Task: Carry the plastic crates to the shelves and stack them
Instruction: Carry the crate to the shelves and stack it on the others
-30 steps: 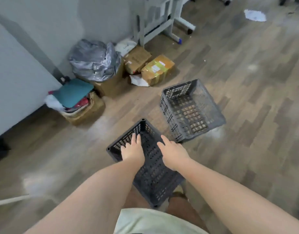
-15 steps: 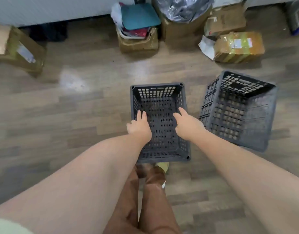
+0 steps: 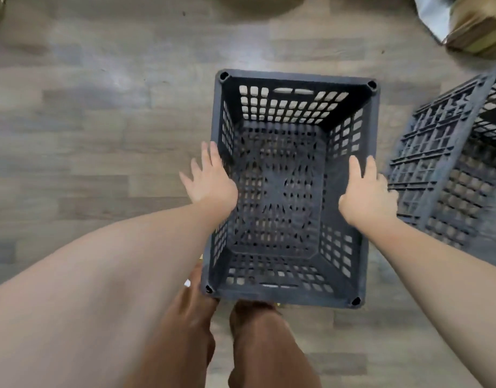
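Floor (image 3: 101, 135): grey-brown wood-look planks with a pale glare patch left of centre. A tan blur sits at the top-left corner, too cropped to identify.

Left hand (image 3: 210, 180): fingers straight and spread, lying along the outside of the crate's left rim; grip is open, not curled round anything.

Crate (image 3: 294, 79): dark grey plastic lattice, empty, mouth up, centred directly below the camera. Whether it rests on the floor or is lifted cannot be told. Its near edge overlaps the person's legs (image 3: 241, 345).

Right hand (image 3: 367, 191): fingers extended over the right rim, touching it; grip open, with no clear curl visible.

Second crate (image 3: 448, 175): same type, tilted, just beside the first on the right, cut off by the frame edge.

Taped box (image 3: 482, 26): top-right corner, with a scrap of silver plastic beside it.

Versus 0.5 s ago: the view has dropped closer, so the crate fills far more of the frame. The hands have moved apart, from over the crate's interior to its two side rims. The boxes along the wall are now mostly out of view.
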